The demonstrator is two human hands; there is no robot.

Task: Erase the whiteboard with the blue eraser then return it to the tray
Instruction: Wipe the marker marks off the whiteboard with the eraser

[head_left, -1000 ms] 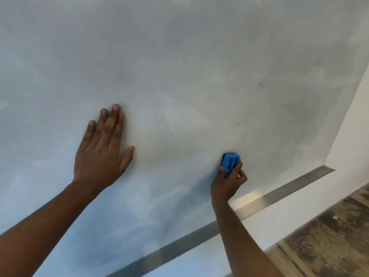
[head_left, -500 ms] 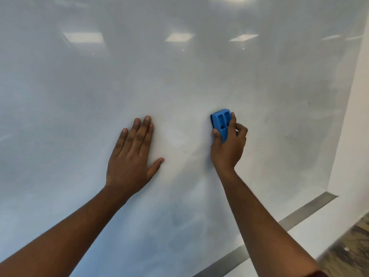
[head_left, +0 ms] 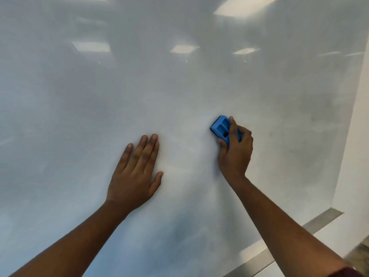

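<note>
**Mid-wipe on the whiteboard, eraser in the right hand**

Wiping looks like the step in hand. The blue eraser (head_left: 223, 129) sits flat against the whiteboard (head_left: 179, 86), just right of the board's middle, and the right hand (head_left: 234, 151) grips it from below: thumb on its left edge, fingers curled over its right side. The left hand (head_left: 135, 174) is a little to the left of the eraser and lower, palm flat on the board, fingers straight and close together, holding nothing.

My guess is the eraser is light, stiff moulded plastic with a softer pad underneath (I can't see that face). The ribbed back should give decent grip, so pinching the long sides seems right. Faint grey smudges remain to the right of the eraser. The metal tray (head_left: 323, 217) runs along the board's bottom edge, well below the eraser.
</note>
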